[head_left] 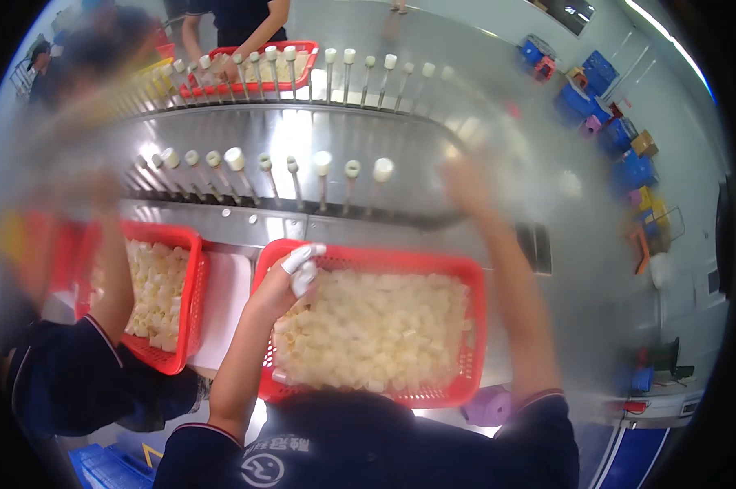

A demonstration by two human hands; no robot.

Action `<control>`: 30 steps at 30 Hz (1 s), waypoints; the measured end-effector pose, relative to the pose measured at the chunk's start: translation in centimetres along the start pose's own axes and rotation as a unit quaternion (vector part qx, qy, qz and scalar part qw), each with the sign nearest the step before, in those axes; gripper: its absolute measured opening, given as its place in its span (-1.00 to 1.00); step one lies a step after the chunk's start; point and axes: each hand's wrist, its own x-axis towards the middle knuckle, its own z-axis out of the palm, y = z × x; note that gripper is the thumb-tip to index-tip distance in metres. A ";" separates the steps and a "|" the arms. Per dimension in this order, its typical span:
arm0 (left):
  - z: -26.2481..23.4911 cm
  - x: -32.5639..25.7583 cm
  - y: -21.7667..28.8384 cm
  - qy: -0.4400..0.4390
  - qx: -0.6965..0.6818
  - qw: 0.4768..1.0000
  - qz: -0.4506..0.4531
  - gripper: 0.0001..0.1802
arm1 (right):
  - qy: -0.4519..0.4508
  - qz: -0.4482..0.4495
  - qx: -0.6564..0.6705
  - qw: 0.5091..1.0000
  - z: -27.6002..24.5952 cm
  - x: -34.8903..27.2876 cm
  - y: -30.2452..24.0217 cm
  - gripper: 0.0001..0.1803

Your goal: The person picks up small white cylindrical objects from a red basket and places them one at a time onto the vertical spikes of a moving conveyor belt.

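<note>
Reaching my blurred right hand (466, 183), grip unclear, toward the upper-centre metal pegs (323, 175); my left hand (290, 277), fingers curled, dips into the red plastic basket (466, 273) of pale cylindrical caps (384, 326). Next I'd seat one squarely.

One wide fisheye view from the person's head, looking steeply down and forward. A red basket (368, 261) sits close at six o'clock, a steel conveyor of pegs (302, 175) crosses the centre, and another worker stands far off at twelve o'clock. Edges curve toward the dark rim.
</note>
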 end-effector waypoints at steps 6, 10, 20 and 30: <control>0.9 -2.7 1.9 -0.053 -0.005 0.983 0.177 -0.43 | 0.206 -0.074 0.005 0.976 0.5 -2.7 2.4 -0.53; 1.5 -4.0 3.6 -0.003 0.091 0.976 0.197 -0.49 | 0.270 0.233 0.376 0.855 4.6 -11.1 1.9 -0.59; 1.8 -1.1 6.3 0.165 0.377 0.847 0.336 -0.61 | 0.035 0.411 0.861 0.298 16.3 -26.9 -9.5 -0.91; 3.3 10.3 13.3 0.204 0.819 0.467 0.265 -0.75 | 0.040 0.276 0.806 0.522 7.8 -21.0 -10.5 -0.70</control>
